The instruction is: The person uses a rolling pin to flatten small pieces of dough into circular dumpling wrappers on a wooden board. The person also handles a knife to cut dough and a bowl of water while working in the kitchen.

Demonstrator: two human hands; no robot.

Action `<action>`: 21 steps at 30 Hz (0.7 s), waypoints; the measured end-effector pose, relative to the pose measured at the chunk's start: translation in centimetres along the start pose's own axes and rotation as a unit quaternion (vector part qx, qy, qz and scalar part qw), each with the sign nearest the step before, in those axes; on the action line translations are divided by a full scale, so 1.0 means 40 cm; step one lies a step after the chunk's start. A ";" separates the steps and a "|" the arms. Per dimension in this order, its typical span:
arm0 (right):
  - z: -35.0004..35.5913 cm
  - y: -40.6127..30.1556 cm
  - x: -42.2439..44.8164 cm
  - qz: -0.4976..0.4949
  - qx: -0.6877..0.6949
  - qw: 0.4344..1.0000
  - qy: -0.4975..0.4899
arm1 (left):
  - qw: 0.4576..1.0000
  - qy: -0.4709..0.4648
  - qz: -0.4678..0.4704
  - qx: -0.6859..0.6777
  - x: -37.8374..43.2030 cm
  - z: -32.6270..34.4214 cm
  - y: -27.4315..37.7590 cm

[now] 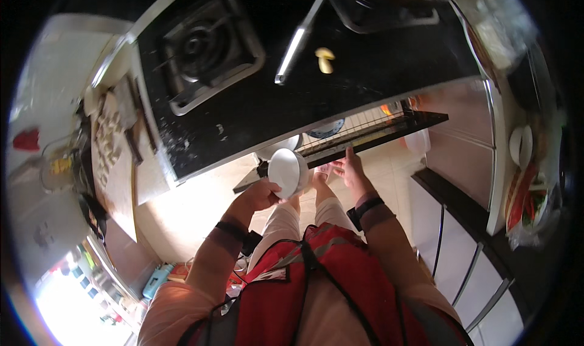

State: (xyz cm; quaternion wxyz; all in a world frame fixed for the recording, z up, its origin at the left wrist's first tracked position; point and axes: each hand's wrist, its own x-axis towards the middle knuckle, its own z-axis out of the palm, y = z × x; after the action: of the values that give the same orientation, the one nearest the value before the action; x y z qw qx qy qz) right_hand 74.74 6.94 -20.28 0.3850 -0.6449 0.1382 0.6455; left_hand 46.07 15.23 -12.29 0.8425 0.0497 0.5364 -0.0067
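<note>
My left hand (261, 194) grips the rim of a white bowl (284, 172), which is tilted on its side in front of the drawer. The fingers of my right hand (350, 169) are spread at the black front edge of a pulled-out wire-rack drawer (383, 134), with the thumb against that edge. Inside the drawer, a blue-patterned dish (327, 129) and a pale bowl (284, 146) lie partly hidden under the countertop.
The black countertop (255, 131) holds a gas burner (196, 44), a metal bar (292, 54) and small yellow pieces (325, 60). Pale pieces of food lie on a wooden board (112, 163) at left. A white cabinet with a dark top (461, 200) stands at right.
</note>
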 end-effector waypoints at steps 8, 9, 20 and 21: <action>0.107 -0.190 0.152 -0.009 0.240 0.967 -0.090 | 0.978 -0.057 0.198 -0.014 -0.326 0.029 -0.006; 0.128 -0.198 0.155 -0.034 0.268 0.951 -0.152 | 0.973 -0.049 0.224 -0.023 -0.360 0.010 -0.014; 0.394 -0.016 -0.084 -0.037 -0.032 0.986 -0.158 | 0.883 -0.037 0.420 -0.209 -0.760 -0.301 -0.190; 0.443 0.027 -0.146 -0.059 -0.108 0.977 -0.175 | 0.863 -0.059 0.427 -0.265 -0.788 -0.352 -0.216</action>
State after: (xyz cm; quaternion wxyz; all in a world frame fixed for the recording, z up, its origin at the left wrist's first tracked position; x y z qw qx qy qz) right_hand 60.40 16.33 -12.84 0.3692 -0.5668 -0.0398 0.7354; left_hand 19.41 6.58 9.66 0.7742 0.0482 0.3941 0.4929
